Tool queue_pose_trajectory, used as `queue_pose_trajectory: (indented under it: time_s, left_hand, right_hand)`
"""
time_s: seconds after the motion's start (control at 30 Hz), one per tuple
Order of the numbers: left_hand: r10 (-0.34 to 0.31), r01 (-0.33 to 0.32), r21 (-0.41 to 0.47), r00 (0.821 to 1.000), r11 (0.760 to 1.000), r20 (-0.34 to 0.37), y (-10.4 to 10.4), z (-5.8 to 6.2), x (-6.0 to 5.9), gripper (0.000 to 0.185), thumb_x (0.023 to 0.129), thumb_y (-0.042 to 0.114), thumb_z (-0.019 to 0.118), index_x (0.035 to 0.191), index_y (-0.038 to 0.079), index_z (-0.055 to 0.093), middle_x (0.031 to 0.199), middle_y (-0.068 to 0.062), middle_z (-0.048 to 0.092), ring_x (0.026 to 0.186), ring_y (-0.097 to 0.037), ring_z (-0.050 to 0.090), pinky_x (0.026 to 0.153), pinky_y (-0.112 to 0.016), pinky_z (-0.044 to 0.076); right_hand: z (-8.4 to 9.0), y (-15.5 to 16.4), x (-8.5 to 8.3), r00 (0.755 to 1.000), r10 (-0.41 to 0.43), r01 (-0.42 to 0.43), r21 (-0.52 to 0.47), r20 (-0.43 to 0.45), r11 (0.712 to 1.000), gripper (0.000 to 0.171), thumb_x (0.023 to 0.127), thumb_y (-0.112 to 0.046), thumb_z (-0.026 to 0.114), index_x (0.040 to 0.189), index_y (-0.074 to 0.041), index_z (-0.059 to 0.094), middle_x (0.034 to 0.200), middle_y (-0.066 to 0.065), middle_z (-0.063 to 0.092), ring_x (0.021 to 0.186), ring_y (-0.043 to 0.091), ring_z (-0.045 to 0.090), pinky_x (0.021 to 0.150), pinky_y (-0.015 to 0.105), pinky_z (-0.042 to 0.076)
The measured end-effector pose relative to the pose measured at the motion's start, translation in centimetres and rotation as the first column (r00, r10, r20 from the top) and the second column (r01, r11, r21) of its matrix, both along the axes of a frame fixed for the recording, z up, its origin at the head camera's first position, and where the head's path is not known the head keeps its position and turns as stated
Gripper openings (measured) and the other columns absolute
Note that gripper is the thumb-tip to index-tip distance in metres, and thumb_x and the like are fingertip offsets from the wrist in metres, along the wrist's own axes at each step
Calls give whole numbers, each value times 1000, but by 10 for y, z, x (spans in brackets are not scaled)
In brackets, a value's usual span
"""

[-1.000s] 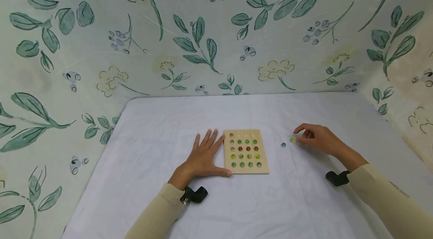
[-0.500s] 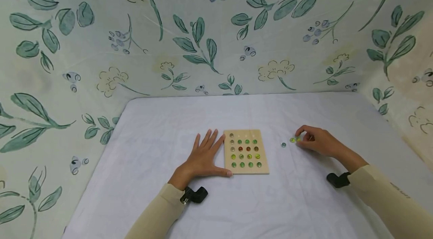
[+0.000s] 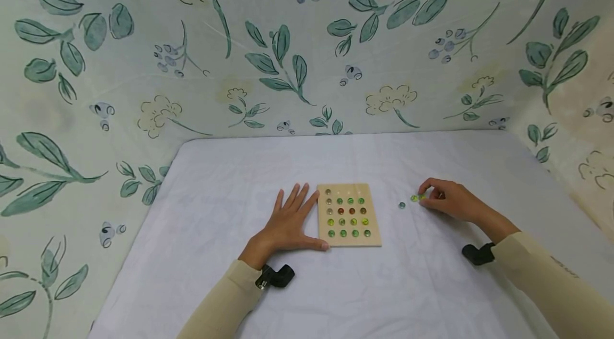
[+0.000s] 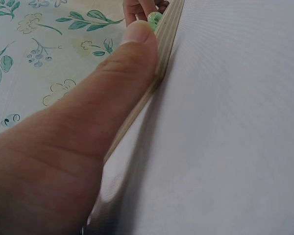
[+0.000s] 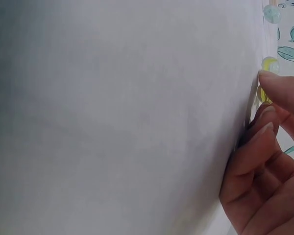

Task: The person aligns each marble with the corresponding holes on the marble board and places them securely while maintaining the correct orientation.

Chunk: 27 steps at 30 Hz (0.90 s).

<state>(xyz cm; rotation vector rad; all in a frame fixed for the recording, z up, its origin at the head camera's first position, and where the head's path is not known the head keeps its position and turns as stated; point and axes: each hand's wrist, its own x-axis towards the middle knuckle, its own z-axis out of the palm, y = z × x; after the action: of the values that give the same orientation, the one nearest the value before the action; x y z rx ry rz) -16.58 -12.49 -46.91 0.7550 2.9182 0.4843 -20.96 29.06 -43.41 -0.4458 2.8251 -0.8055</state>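
My left hand [image 3: 286, 226] lies with fingers spread at the left side of a wooden board [image 3: 348, 227], its thumb along the near left corner. Rows of glass marbles fill most of the board, green, yellow-green, red-brown and clear; its far row shows one clear marble [image 3: 328, 192] at the left. To the right of the board, my right hand [image 3: 449, 199] pinches a yellow-green marble [image 5: 263, 95] between thumb and fingers, low over the cloth. Beside its fingertips is another yellow-green marble [image 3: 414, 198], and slightly farther left a blue-green marble [image 3: 402, 205].
A white cloth [image 3: 230, 179] covers the table. Behind it and at the sides hangs a floral fabric [image 3: 307, 78]. Each wrist wears a black camera, the left one [image 3: 280, 276] just in front of the board.
My right hand has shifted slightly right, away from the first yellow-green marble. A second yellow-green marble now shows at its fingertips. The left hand and the board have stayed put.
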Motion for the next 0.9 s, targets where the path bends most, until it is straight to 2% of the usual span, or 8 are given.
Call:
queue_pose_trajectory:
  time_s: [0.67,0.9]
  left_hand:
    - [-1,1,10,1000,1000,-3,-1,2,0,123,63,87,58,157,23,11,162,-7,3,148,-27,-4,114,-55,-6]
    - [-4,5,13,1000,1000,-4,-1,-1,0,123,63,87,58,157,23,10,162,-7,2,148,-27,-5,114,-54,-7]
  right_hand:
    - [1,-1,0,1000,-10,10,1,2,1000,18,88,-13,70,104,-11,62,73,1,53,65,17,47,53,26,39]
    - [0,-2,2,1000,-27,27,-5,7,1000,18,89,-15,70,105,-11,62,73,2,53,65,17,47,52,26,40]
